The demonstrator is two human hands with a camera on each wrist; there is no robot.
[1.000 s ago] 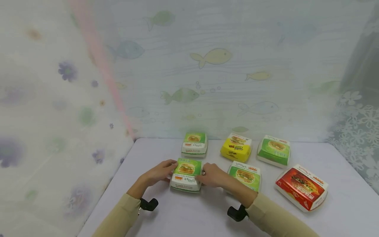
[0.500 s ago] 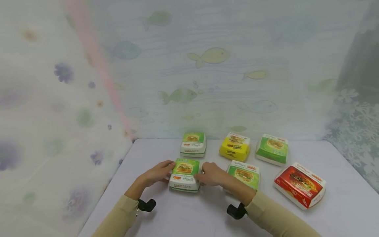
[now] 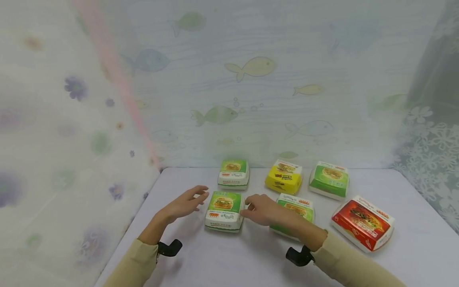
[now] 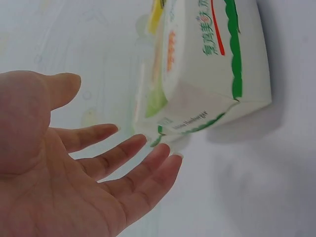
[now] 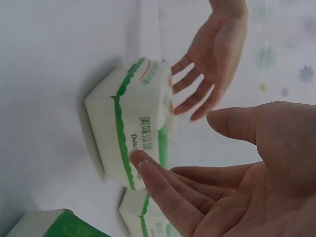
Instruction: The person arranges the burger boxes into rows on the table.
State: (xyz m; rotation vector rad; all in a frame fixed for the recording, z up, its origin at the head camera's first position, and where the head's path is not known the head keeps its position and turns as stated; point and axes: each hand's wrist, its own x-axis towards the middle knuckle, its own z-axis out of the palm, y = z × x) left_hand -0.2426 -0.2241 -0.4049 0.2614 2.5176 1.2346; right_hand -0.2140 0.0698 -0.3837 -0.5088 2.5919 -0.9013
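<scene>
A green and white burger box (image 3: 224, 211) with a burger picture on its lid sits between my two hands on the white table. My left hand (image 3: 184, 204) is raised off its left side, fingers spread and relaxed; the left wrist view shows the open palm and the box (image 4: 217, 64) beyond the fingertips. At the box's right side is my right hand (image 3: 264, 210), fingertips right at the edge. Loosely extended fingers (image 5: 173, 197) overlap the side of the box (image 5: 131, 118) in the right wrist view, and the thumb stands apart. Neither hand grips anything.
Behind it stands another green and white box (image 3: 234, 175). To the right are a yellow box (image 3: 284, 177), a green box (image 3: 330, 181) and a red box (image 3: 363, 223). My right forearm partly covers one more green box (image 3: 295, 205). A fish-patterned curtain (image 3: 251, 99) hangs along the back.
My left hand has drawn back left and up from the box it was holding. The right hand's fingers have loosened at its right side. The box stays in place.
</scene>
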